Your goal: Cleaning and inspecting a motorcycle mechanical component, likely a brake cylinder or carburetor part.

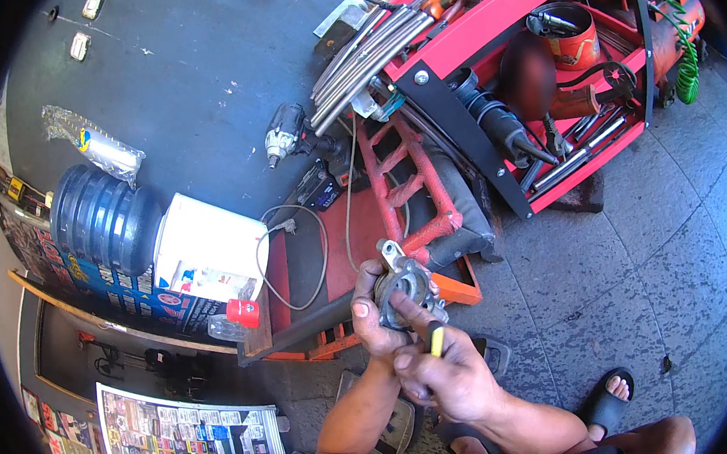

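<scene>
A round grey metal housing (pixel 421 287) with a lug on top is held up in my left hand (pixel 371 315), whose fingers and thumb wrap its left side. My right hand (pixel 454 377) reaches in from the lower right, its index finger stretched into the housing's round opening. Its other fingers are curled around a slim yellow and black handle (pixel 436 341); its far end is hidden, so I cannot tell which tool it is.
A red tool cart (pixel 526 13) stands at the upper right. Left of it are metal rods (pixel 368 58), an impact driver (pixel 286 133) and a red metal frame (pixel 402 182). A white bucket (pixel 204 238) and a blue water jug (pixel 106 220) sit further left, above a printed sheet (pixel 193 437).
</scene>
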Motion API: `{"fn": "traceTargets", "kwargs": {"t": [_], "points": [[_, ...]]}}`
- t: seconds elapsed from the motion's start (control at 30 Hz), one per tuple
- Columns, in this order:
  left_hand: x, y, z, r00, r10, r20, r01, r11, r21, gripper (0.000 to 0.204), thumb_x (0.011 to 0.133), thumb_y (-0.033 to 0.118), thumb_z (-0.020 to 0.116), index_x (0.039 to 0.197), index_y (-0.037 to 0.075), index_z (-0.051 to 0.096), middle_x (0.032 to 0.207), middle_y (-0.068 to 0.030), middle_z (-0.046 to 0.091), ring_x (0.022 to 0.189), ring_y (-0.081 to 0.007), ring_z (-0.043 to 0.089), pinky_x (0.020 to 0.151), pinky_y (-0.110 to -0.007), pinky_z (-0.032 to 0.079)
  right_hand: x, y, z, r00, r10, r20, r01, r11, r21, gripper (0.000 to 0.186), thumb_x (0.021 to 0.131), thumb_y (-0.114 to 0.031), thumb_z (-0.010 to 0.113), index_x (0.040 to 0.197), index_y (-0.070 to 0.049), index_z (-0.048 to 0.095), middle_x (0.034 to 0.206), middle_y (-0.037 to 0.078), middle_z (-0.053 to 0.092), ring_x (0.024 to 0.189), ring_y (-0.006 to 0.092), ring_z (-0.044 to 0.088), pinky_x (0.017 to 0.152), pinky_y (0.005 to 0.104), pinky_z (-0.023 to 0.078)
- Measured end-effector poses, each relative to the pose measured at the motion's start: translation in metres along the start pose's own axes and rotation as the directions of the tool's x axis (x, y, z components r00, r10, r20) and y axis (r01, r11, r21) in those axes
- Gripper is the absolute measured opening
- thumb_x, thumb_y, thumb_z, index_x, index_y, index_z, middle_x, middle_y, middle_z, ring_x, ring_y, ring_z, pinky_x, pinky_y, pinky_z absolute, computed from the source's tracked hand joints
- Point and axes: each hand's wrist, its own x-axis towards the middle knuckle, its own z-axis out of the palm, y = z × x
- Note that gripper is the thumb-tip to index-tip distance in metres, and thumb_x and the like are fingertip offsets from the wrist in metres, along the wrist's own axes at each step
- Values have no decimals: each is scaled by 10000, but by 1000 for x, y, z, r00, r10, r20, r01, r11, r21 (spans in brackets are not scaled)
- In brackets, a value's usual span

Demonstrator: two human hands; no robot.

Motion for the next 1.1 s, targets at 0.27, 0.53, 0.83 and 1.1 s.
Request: {"fn": "traceTargets", "kwargs": {"t": [0.27,0.53,0.83,1.1], "points": [[-1,6,-22,993,-30,-118,50,983,175,728,978,719,385,1214,40,500,938,-178,675,773,-266,681,683,-400,576,10,-34,-24,954,-249,167,153,-76,-985,719,796,-111,678,1484,-21,491,716,215,671,685,413,692,651,498,557],[-9,6,-25,999,-4,-44,16,959,285,668,1028,631,394,1141,-9,551,941,-89,641,831,-150,600,747,-317,509,11,-25,-23,983,-127,134,143,61,-988,653,753,-56,682,1394,6,571,744,237,671,711,440,687,670,492,546],[-79,-75,-32,860,-483,163,431,860,275,612,1076,599,358,1108,39,602,912,-45,639,836,-139,618,712,-327,511,5,-65,-11,968,-250,-30,101,495,-863,271,759,-207,868,775,6,701,673,96,697,564,147,660,542,252,467],[-193,-179,-48,190,-825,533,555,538,635,593,1022,608,509,1022,22,600,877,-74,636,824,-192,606,756,-388,489,53,-53,-92,857,470,-213,-103,-249,-963,258,966,-233,663,885,12,678,714,255,626,649,421,606,639,490,469]]}}
